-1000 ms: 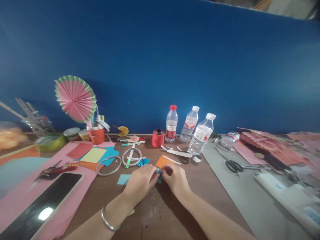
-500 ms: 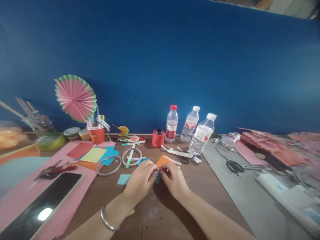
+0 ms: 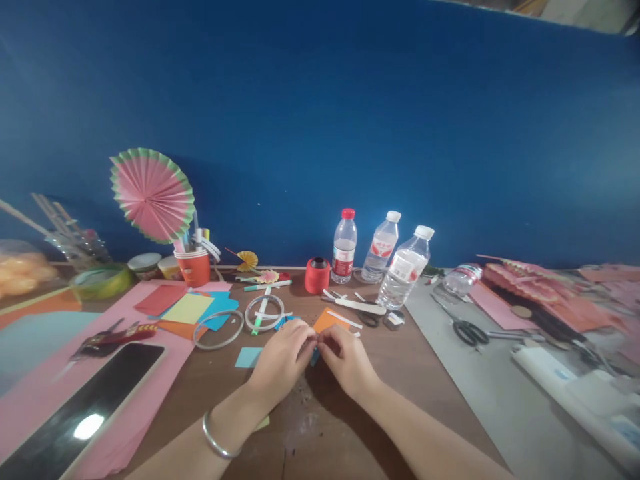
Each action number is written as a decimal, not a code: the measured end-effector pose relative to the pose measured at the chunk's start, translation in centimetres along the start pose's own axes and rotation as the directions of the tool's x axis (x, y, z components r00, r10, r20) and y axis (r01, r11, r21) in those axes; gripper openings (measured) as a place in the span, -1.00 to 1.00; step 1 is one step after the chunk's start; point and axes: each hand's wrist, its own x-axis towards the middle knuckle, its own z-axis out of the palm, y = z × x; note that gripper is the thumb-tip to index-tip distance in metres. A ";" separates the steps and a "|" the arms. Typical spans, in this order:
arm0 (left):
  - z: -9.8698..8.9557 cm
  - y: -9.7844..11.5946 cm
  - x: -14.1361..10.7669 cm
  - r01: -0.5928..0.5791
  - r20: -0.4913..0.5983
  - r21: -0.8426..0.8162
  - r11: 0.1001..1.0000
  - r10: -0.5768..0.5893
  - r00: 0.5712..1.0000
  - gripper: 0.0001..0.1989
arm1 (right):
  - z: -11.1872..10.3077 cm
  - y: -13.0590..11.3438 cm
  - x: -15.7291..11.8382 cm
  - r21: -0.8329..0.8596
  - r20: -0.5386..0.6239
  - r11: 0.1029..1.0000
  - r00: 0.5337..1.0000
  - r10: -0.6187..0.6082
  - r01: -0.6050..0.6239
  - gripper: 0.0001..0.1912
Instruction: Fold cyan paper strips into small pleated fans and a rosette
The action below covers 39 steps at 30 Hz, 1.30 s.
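Observation:
Both hands meet over the brown table, fingertips pinched together around a small piece of blue paper (image 3: 315, 358), mostly hidden by the fingers. My left hand (image 3: 286, 353) is closed on its left side, a silver bangle on that wrist. From the right, my right hand (image 3: 347, 360) pinches the same piece. An orange paper square (image 3: 327, 319) with a white strip lies just behind the hands. Partly under the left hand is a light blue paper square (image 3: 248, 357). A white-handled cutter (image 3: 360, 307) rests beyond the right hand.
Three water bottles (image 3: 344, 247) and a red roll (image 3: 317, 276) stand at the back. To the left are clear rings (image 3: 264, 313), coloured paper (image 3: 187, 309), a phone (image 3: 85, 413) and a cup (image 3: 193, 268) with a paper fan (image 3: 153, 195). Scissors (image 3: 470, 333) lie right.
The fingertips have drawn slightly closer together, and less of the blue paper shows between them. Everything else stays put apart from a tiny shift of the view.

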 end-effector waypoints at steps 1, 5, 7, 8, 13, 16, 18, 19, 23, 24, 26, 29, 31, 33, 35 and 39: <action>0.0 0.0 0.0 0.002 -0.002 -0.003 1.000 -0.002 1.000 -0.86 | 0.0 0.0 0.0 -0.003 0.002 1.000 1.000 -0.008 0.008 -0.93; 0.0 0.1 0.1 0.022 0.019 -0.010 1.000 -0.021 1.000 -0.84 | 0.0 -0.2 0.0 -0.020 0.002 1.000 1.000 -0.010 0.010 -0.93; -0.1 0.2 0.1 0.031 0.031 -0.016 0.999 -0.031 0.999 -0.84 | 0.1 -0.2 0.0 -0.019 0.006 1.000 1.000 0.002 -0.002 -0.94; -0.1 0.2 0.1 0.035 0.034 -0.022 0.999 -0.034 0.999 -0.84 | 0.1 -0.2 0.0 -0.015 0.011 1.000 1.000 0.008 -0.008 -0.94; -0.1 0.0 0.1 0.089 -0.006 -0.087 0.992 -0.090 0.996 -0.84 | 0.3 0.0 0.0 0.048 0.048 0.997 0.997 0.063 -0.066 -0.93; 0.2 -0.4 0.2 0.147 -0.072 -0.132 0.980 -0.157 0.985 -0.85 | 0.4 0.3 0.1 0.078 0.048 0.991 0.993 0.109 -0.112 -0.91; 0.3 -0.6 0.3 0.168 -0.119 -0.149 0.974 -0.186 0.975 -0.87 | 0.4 0.5 0.2 0.096 0.044 0.988 0.992 0.118 -0.122 -0.90; 0.3 -0.6 0.3 0.166 -0.146 -0.156 0.974 -0.189 0.971 -0.87 | 0.5 0.6 0.3 0.106 0.039 0.986 0.992 0.121 -0.125 -0.90; -0.2 -0.4 -0.3 0.060 -0.256 -0.159 0.986 -0.100 0.962 -0.84 | 0.6 0.7 0.4 0.128 0.014 0.983 0.991 0.133 -0.134 -0.90; -0.3 -0.3 -0.5 0.018 -0.268 -0.149 0.989 -0.058 0.962 -0.82 | 0.6 0.7 0.4 0.130 0.007 0.983 0.991 0.133 -0.133 -0.90; -0.5 0.0 -0.9 -0.072 -0.259 -0.116 0.991 0.040 0.965 -0.80 | 0.6 0.6 0.3 0.139 0.002 0.982 0.992 0.130 -0.129 -0.88; -0.5 0.4 -1.1 -0.142 -0.190 -0.053 0.988 0.130 0.973 -0.81 | 0.6 0.6 0.3 0.155 0.007 0.980 0.993 0.122 -0.121 -0.88; -0.3 0.6 -0.8 -0.109 -0.132 -0.011 0.994 0.107 0.986 -0.84 | 0.6 0.7 0.3 0.157 0.012 0.980 0.993 0.121 -0.121 -0.88; 0.0 0.6 -0.5 -0.039 -0.079 0.009 0.999 0.040 0.996 -0.84 | 0.7 0.8 0.3 0.156 0.009 0.979 0.992 0.128 -0.128 -0.87; 0.3 0.5 -0.3 0.026 -0.048 -0.009 1.000 -0.026 0.998 -0.85 | 0.7 0.9 0.4 0.150 0.014 0.980 0.991 0.132 -0.133 -0.86; 0.7 0.1 -0.3 0.093 -0.044 -0.109 0.990 -0.099 0.994 -0.89 | 0.7 1.0 0.3 0.131 0.026 0.984 0.993 0.118 -0.121 -0.85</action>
